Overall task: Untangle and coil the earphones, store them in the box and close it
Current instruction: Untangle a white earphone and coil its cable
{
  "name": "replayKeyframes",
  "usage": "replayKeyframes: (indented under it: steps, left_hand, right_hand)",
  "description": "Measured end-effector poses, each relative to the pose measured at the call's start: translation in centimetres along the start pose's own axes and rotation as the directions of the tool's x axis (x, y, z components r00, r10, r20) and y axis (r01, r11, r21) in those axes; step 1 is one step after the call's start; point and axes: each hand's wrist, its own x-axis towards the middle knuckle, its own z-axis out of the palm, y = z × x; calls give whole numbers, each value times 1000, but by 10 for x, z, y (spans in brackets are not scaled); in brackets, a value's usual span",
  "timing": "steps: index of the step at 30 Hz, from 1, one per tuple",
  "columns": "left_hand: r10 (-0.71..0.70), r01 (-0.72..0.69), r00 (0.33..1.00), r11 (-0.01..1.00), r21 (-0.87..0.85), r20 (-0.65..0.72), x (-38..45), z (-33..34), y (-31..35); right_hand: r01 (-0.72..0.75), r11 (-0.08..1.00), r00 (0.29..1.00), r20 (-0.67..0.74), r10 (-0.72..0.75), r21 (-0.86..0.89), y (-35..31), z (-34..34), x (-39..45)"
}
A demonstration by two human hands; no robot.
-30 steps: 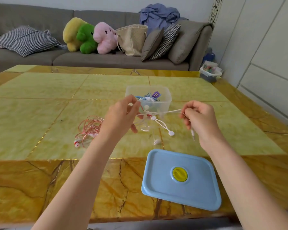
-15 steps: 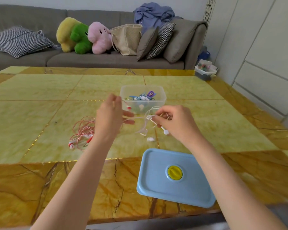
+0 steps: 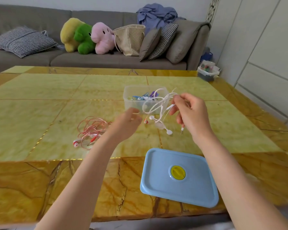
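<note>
On the left of the counter [image 3: 40, 103] lies the pink earphones [image 3: 91, 130], a loose heap of loops with one earbud and the plug at its near edge, not yet coiled. If it is lifted carelessly, I think the loops will catch each other and make a knot.

The left hand [image 3: 125, 124] has its fingers curled and seems to pinch one thin end of the white earphones [image 3: 156, 107]; the exact contact is blurred. This cable hangs in the air in open loops between both hands, in front of the clear box [image 3: 130, 100], which already holds other coloured earphones. The right hand [image 3: 192, 115] pinches the cable near the top, its other fingers loosely bent, and the plug hangs below it.

The risk here: pulling the hands apart too quickly could tighten a loop around the hanging earbuds. A weak pinch could also let the coil fall open. The blue lid [image 3: 179, 178] lies near, still off.
</note>
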Motion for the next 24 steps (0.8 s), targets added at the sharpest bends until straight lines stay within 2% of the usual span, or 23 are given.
replayKeyframes:
  steps: [1, 3, 6, 8, 10, 13, 16, 18, 20, 22, 24]
  left_hand:
    - [-19, 19, 1000, 999, -32, 18, -2, 2, -2]
    - [36, -36, 999, 999, -31, 15, -2, 2, -4]
    - [190, -182, 980, 977, 112, -59, -2, -2, -3]
    - [232, -216, 968, 964, 156, -96, -4, -5, 0]
    - [260, -240, 955, 960, 143, -141, -6, -8, 3]
    - [286, -261, 932, 956, 135, -222, -8, -13, 10]
    - [285, -288, 931, 957, 21, -227, -9, -18, 13]
    - [272, -294, 937, 953, -71, -220, -11, -21, 16]
    - [246, -295, 945, 926, -235, -215, -14, -25, 17]
    - [234, -292, 955, 846, -447, -182, -16, -30, 19]
    - [234, -260, 964, 706, -659, -129, -18, -35, 23]
  right_hand:
    - [-26, 999, 1000, -13, 26, 36, -1, -1, 0]
    - [-54, 998, 998, -18, 55, 32, -1, -4, 1]
    - [-85, 995, 996, -35, 84, -42, 3, -6, 2]
    - [-127, 991, 992, -27, 126, -40, 4, -9, 2]
    - [-193, 981, 980, 43, 192, 0, 3, -11, 1]
    - [-269, 962, 937, 218, 272, -46, -2, -6, -3]
    - [-313, 942, 881, 334, 336, -121, -4, 3, -8]
    - [-336, 930, 860, 355, 368, -151, -3, 8, -9]
    - [-343, 923, 848, 364, 385, -177, -1, 13, -10]
    - [-317, 921, 847, 371, 382, -226, 5, 17, -10]
    - [-298, 918, 852, 360, 379, -261, 11, 21, -10]
